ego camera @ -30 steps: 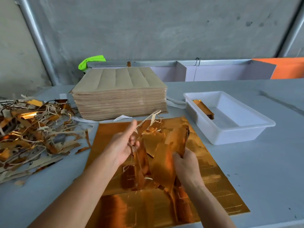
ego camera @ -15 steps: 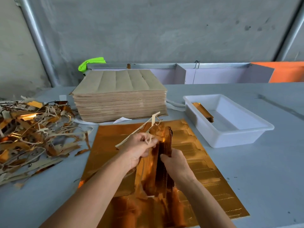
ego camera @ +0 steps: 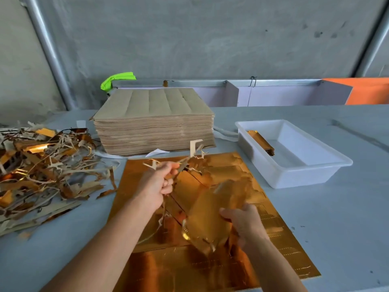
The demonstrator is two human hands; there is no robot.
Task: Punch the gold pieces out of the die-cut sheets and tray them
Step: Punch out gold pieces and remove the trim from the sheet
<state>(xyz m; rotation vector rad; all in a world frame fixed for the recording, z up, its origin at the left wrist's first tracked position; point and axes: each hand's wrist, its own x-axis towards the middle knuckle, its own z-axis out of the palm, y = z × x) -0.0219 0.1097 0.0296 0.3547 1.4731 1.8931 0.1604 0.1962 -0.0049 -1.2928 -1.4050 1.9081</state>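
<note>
Hands had pulled apart: left hand (ego camera: 156, 183) gripped scrap webbing (ego camera: 190, 159), right hand (ego camera: 245, 221) held gold pieces (ego camera: 212, 213). Tray (ego camera: 294, 180) next, probably.

Soft even daylight, glare on the gold sheet (ego camera: 280, 239), motion blur on the held piece (ego camera: 210, 218), wide-angle bending at edges.

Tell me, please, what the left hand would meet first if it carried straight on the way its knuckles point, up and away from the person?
Probably the stack of brown sheets. The left hand, gripping waste strips, points toward its front edge, past the far end of the gold sheet. Depth is uncertain in this one view.
</note>
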